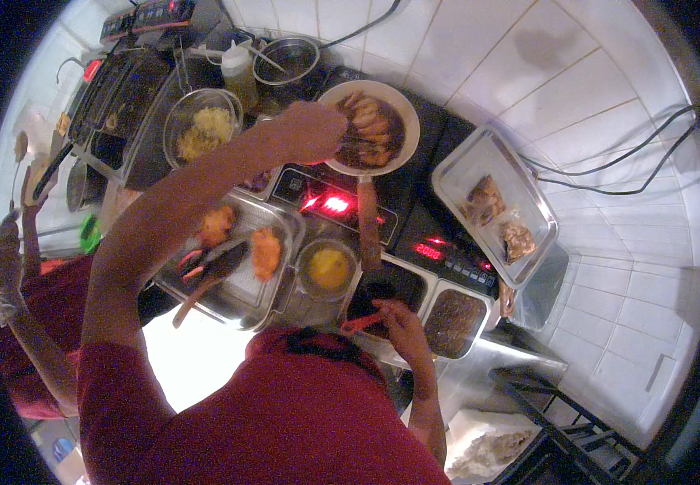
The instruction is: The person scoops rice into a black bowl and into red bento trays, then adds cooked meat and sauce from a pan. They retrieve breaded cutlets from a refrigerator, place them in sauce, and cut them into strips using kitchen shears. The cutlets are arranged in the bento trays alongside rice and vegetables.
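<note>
My left arm reaches across the cooktop. My left hand (pixel 314 132) is closed at the left rim of a pale frying pan (pixel 409 113); whatever its fingers grip is hidden. Browned strips of food (pixel 370 125) lie in dark sauce in this pan, and its brown handle (pixel 368 222) points toward me. Lower right, my right hand (pixel 402 325) is closed around a red-handled utensil (pixel 363 324) over a dark rectangular container (pixel 410 284). The utensil's working end cannot be made out. A container of dark brown, grainy food (pixel 453 322) stands right beside it.
A metal tray (pixel 479 153) with browned chunks sits right. Nearer left, a rack tray (pixel 236 303) bears fried pieces and tongs (pixel 214 267). A yellow-filled bowl (pixel 327 268), strainer (pixel 180 121), squeeze bottle (pixel 239 73) and lit induction cooker (pixel 335 204) stand around. A co-worker's gloved hand (pixel 8 259) shows far left.
</note>
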A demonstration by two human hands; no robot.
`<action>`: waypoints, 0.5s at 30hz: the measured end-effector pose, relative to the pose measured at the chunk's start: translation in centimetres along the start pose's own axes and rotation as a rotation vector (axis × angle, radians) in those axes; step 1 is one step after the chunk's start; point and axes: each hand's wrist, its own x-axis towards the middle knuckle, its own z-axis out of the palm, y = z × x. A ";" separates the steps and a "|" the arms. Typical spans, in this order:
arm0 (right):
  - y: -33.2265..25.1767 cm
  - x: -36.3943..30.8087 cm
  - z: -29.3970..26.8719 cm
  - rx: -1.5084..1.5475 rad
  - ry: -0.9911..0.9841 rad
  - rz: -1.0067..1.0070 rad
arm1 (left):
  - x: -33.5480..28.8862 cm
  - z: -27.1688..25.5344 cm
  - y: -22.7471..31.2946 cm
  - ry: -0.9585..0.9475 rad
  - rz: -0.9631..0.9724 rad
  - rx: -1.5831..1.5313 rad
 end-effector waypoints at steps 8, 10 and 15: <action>0.4 0.1 0.2 0.012 -0.017 0.011 | 0.3 -0.6 -1.2 0.099 0.000 0.074; 0.5 0.2 0.4 0.060 -0.034 0.088 | 0.8 -0.4 -0.6 0.062 -0.025 0.082; 1.2 0.4 0.3 -0.030 -0.004 -0.017 | 1.4 -0.3 0.6 0.007 0.007 0.099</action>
